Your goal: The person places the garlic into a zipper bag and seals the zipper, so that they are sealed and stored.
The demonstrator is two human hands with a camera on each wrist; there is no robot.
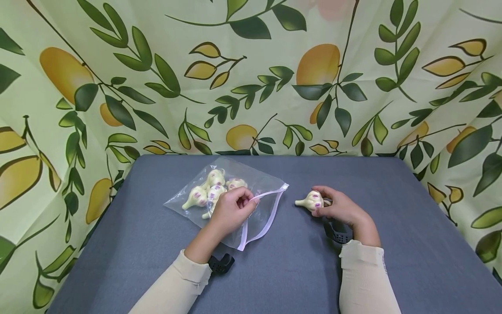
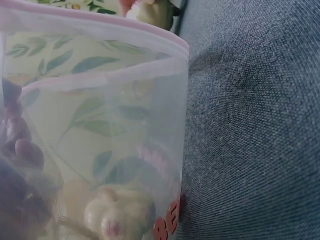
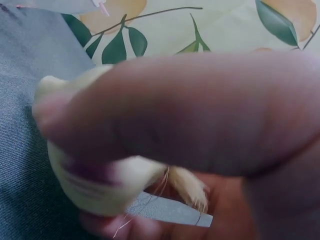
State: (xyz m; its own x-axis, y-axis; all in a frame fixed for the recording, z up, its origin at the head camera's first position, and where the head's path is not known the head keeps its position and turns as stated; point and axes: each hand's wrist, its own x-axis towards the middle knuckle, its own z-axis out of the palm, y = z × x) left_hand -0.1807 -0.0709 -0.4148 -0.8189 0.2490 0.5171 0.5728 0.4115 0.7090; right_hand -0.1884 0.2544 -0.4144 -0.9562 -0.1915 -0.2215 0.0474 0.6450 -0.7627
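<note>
A clear zip bag (image 1: 256,172) lies on the table with several garlic bulbs (image 1: 216,178) inside, cream with purple marks. Its lilac zip strip (image 1: 273,213) faces right. My left hand (image 1: 230,211) pinches the near edge of the mouth between thumb and fingers. In the left wrist view the mouth gapes, and one bulb (image 2: 117,212) shows through the plastic. To the right of the bag, my right hand (image 1: 345,209) grips a single garlic bulb (image 1: 315,200), stem pointing left. The right wrist view shows thumb and fingers around this bulb (image 3: 95,187), with its pale root tuft (image 3: 187,185) toward the palm.
Grey-blue cloth covers the table (image 1: 298,270). A curtain (image 1: 259,104) printed with leaves and fruit hangs behind it and along both sides. Dark wrist mounts (image 1: 221,264) sit under both forearms.
</note>
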